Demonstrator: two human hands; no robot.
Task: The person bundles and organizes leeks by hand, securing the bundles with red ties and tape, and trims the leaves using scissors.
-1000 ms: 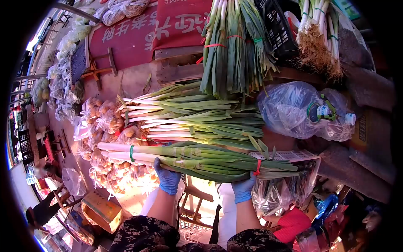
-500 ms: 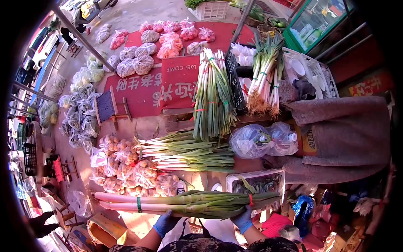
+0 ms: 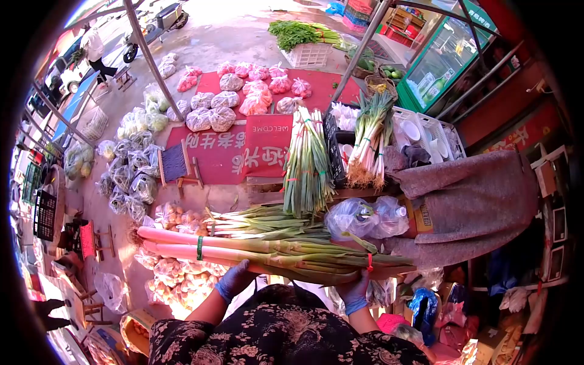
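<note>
A long bundle of green onions (image 3: 267, 252) lies level across the front of my body. It is tied with a green band near the white ends on the left and a red band near the leaf tips on the right. My left hand (image 3: 235, 281), in a blue glove, grips the underside near the stalks' middle. Gloved in blue too, my right hand (image 3: 355, 291) is closed around the leafy end by the red band. My fingers are partly hidden behind the bundle. Just beyond it, loose green onions (image 3: 267, 220) lie on the ground, partly covered.
Tied green onion bundles (image 3: 306, 164) rest beyond, with more on a black crate (image 3: 336, 149). Bagged produce (image 3: 137, 176) sits left, near a small folding stool (image 3: 174, 163). Red mats (image 3: 267, 146) cover the ground. At right are clear plastic bags (image 3: 365, 218) and a grey blanket (image 3: 468, 201).
Both hands have raised the green onion bundle higher and away from my lap, so it now covers part of the loose onions and bagged produce. My view has tilted up, showing more background.
</note>
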